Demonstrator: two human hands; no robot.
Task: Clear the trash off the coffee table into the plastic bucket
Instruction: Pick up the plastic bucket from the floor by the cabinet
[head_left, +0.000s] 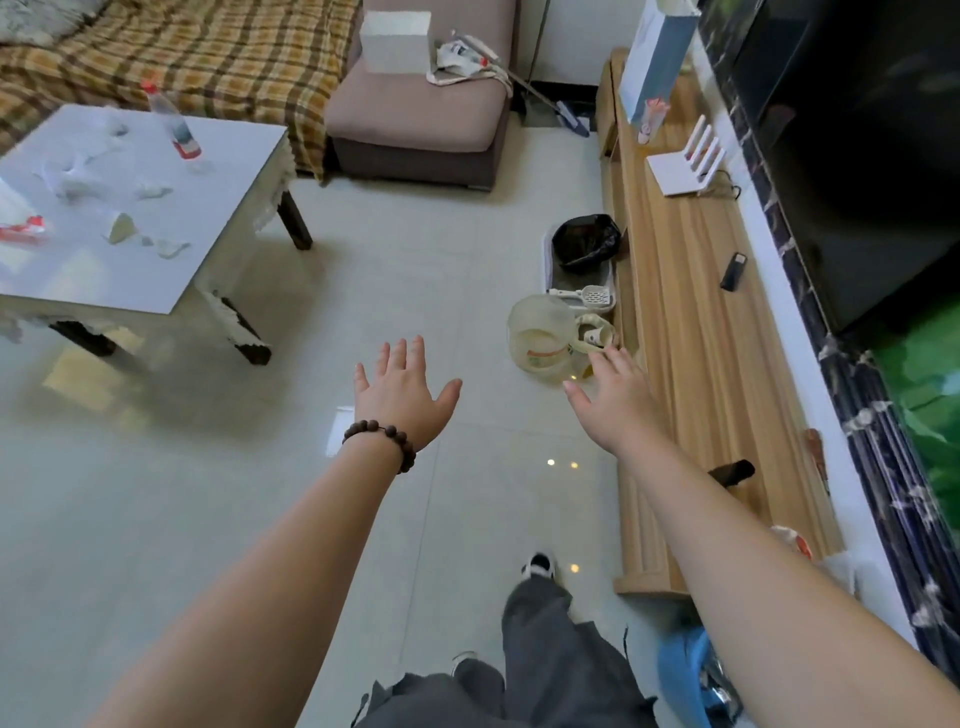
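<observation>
A clear plastic bucket (540, 335) stands on the floor beside the TV stand. My right hand (615, 395) reaches toward it with fingers spread, just short of its near rim and empty. My left hand (402, 392), with a bead bracelet on the wrist, hovers open over the floor to the bucket's left. The white coffee table (218, 244) at the left carries several crumpled tissues (78, 176), a paper scrap (120, 228), a red-and-white wrapper (23, 228) and a plastic bottle (174, 122) with a red cap.
A black-lined bin (587, 241) on a grey tray sits beyond the bucket, with a scoop (595, 297) between them. The wooden TV stand (701, 322) runs along the right, holding a router (685, 166). A sofa (421, 98) stands at the back. My foot (539, 564) is on the tiled floor.
</observation>
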